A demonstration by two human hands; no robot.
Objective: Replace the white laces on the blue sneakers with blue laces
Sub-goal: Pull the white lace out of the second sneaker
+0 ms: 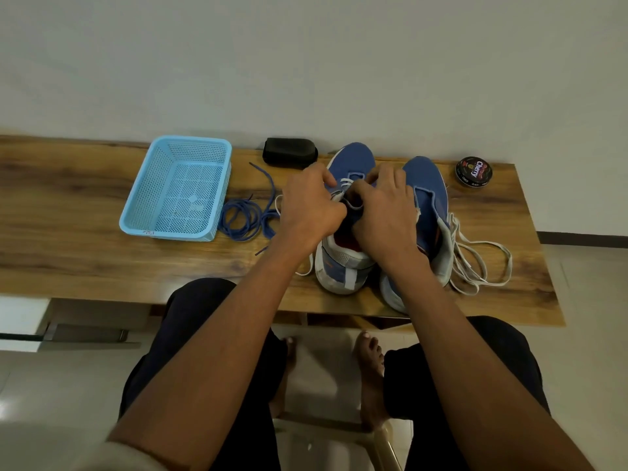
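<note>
Both my left hand (307, 207) and right hand (384, 212) pinch the white lace (346, 182) between them; yanking could snag it in an eyelet.

On the table (85, 266), the basket (176, 188) sits left, coiled laces (243, 215) just right of it, then two sneakers (353, 164) side by side, loose laces (475, 263) right, tin (473, 171) behind.

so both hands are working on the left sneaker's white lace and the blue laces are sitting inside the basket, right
Not quite. The head view shows the blue laces coiled on the table just right of the basket, not inside it. The rest holds: the left hand and right hand are at the left sneaker and its white lace.
</note>
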